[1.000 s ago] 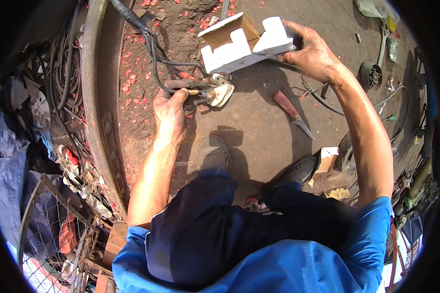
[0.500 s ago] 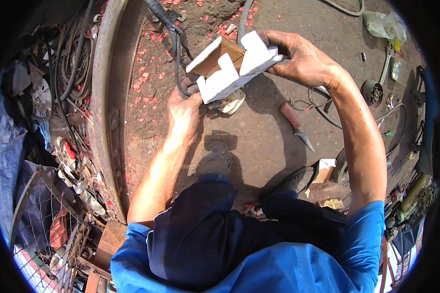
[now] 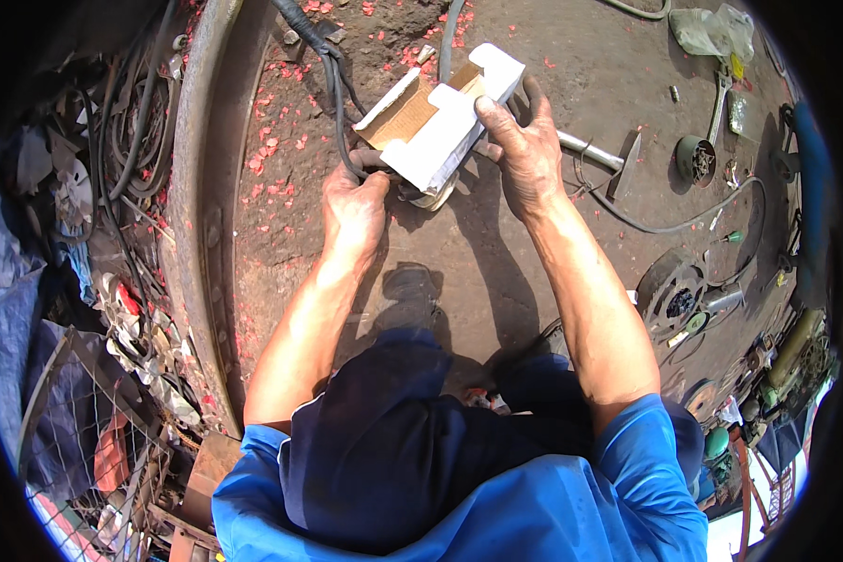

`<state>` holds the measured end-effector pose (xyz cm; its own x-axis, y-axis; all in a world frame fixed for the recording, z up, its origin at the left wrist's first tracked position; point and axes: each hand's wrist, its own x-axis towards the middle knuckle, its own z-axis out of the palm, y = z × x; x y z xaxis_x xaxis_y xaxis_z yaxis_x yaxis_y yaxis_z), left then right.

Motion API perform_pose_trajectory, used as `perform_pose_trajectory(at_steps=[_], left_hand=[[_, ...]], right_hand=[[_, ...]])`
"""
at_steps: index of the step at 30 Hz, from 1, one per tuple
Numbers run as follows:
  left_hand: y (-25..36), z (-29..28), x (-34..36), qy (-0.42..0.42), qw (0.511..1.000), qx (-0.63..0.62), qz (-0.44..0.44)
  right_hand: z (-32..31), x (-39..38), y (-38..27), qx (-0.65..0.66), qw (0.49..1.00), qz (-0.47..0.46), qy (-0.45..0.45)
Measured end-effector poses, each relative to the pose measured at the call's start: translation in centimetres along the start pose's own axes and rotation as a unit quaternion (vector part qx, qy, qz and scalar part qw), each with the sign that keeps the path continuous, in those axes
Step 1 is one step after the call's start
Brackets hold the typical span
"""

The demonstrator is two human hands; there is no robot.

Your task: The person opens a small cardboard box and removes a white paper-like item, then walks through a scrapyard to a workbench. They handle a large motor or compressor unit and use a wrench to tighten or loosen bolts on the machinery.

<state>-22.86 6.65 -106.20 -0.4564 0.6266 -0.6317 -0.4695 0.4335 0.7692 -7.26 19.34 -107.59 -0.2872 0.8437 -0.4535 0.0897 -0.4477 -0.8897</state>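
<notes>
An open white cardboard box (image 3: pixel 445 140) with a brown inside is held up in front of me, tilted, its flaps raised. My left hand (image 3: pixel 354 206) is closed on its lower left end, thumb in front; the other fingers are partly hidden behind the box and a black cable. Beside the box's right end is my right hand (image 3: pixel 525 150), fingers apart. One fingertip overlaps the box's edge; whether it presses on it I cannot tell. Below the box, a pale crumpled thing (image 3: pixel 436 199) shows in part.
A curved metal rail (image 3: pixel 201 140) runs along the left, with scrap and wire mesh (image 3: pixel 84 440) beyond. Dark cables (image 3: pixel 323 47) cross the ground. To the right are a wrench (image 3: pixel 721 108), a round tin (image 3: pixel 696 159), a plastic bag (image 3: pixel 712 33) and a wheel-like metal part (image 3: pixel 670 290).
My right hand has let go of the box's right end and moved left and down, its fingers spreading. The box has turned slightly. My right forearm now covers where the red-handled knife lay.
</notes>
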Motion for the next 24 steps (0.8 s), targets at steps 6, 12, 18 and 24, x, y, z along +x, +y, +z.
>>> perform_pose_trajectory(at_steps=[6,12,18,24], left_hand=[[0.2,0.2,-0.2,-0.006,1.0,0.023,-0.01],[-0.8,-0.5,-1.8,0.074,0.983,0.088,0.146],[5.7,1.4,-6.5,-0.094,0.851,0.319,0.406],[8.5,3.0,-5.6,-0.266,0.955,0.12,0.044]], right_hand=[[1.9,-0.2,-0.8,0.068,0.991,0.109,0.042],[-0.5,0.7,-1.4,0.139,0.989,0.011,0.044],[-0.8,-3.7,-6.6,-0.207,0.953,-0.22,-0.02],[-1.3,-6.4,-8.7,-0.136,0.984,-0.022,-0.115]])
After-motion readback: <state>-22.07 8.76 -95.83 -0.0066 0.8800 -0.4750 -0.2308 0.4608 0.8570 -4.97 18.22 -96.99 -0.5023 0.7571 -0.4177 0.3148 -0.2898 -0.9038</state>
